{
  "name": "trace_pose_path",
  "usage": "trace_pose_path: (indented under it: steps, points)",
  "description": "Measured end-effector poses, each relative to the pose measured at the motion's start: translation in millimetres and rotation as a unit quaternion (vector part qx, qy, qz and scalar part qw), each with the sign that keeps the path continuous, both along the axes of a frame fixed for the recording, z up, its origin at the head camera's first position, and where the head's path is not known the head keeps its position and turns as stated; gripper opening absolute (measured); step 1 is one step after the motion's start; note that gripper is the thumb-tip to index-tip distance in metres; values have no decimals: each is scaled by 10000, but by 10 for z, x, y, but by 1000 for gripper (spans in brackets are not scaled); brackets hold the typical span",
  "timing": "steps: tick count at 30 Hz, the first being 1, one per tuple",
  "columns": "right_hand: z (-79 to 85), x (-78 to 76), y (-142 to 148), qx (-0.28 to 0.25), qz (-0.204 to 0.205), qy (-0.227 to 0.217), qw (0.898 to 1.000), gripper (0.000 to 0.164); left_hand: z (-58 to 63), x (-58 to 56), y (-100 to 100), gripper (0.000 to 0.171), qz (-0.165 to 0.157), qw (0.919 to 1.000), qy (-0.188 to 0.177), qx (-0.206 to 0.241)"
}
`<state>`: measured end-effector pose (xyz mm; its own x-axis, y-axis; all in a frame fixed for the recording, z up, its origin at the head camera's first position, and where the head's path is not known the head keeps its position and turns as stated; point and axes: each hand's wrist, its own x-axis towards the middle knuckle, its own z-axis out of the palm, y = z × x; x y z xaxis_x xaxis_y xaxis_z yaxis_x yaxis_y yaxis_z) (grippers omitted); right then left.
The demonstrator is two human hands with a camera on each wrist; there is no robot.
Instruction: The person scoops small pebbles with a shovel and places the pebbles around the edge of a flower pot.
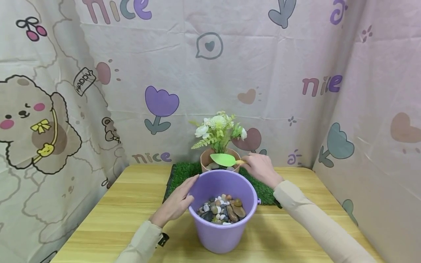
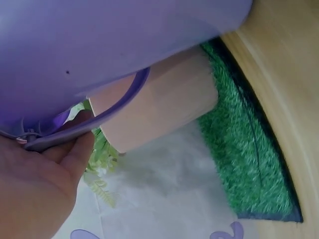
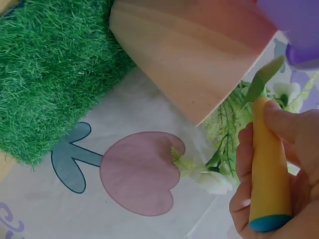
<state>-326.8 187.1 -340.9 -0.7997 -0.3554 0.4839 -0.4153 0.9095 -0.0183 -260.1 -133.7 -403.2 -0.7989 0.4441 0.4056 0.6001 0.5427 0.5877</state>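
Pebbles (image 1: pixel 223 210) in white, brown and black lie inside a purple bucket (image 1: pixel 220 237) standing directly before me on a wooden table (image 1: pixel 125 197), probably placed there for easy reach. My left hand (image 1: pixel 175 202) rests along the bucket's left rim, fingers mostly straight rather than clenched, seemingly to steady it. My right hand (image 1: pixel 261 168) grasps a small trowel (image 1: pixel 223 159) by its yellow handle (image 3: pixel 269 169), fingers wrapped round it, thumb toward the blade, likely for control over its angle. The green blade is at the mouth of a peach-coloured pot (image 3: pixel 184 55); I see no pebbles on it. The pot, holding white flowers (image 1: pixel 218 126) and stones (image 1: pixel 212 166), stands on a grass mat (image 1: pixel 185 171) just beyond the bucket, a short carry apart.
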Motion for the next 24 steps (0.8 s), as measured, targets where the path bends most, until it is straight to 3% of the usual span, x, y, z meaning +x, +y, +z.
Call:
trace_pose_path:
  steps: [7, 14, 24]
  points:
    - [17, 199, 85, -104, 263, 17, 9996, 21, -1, 6, -24, 71, -14, 9999, -59, -101]
    - [147, 369, 154, -333, 229, -107, 9991, 30, -10, -9, -28, 73, -100, 9999, -66, 8]
    - [283, 675, 225, -97, 508, -292, 9982, 22, 10, -11, -11, 73, -140, 9998, -109, 76]
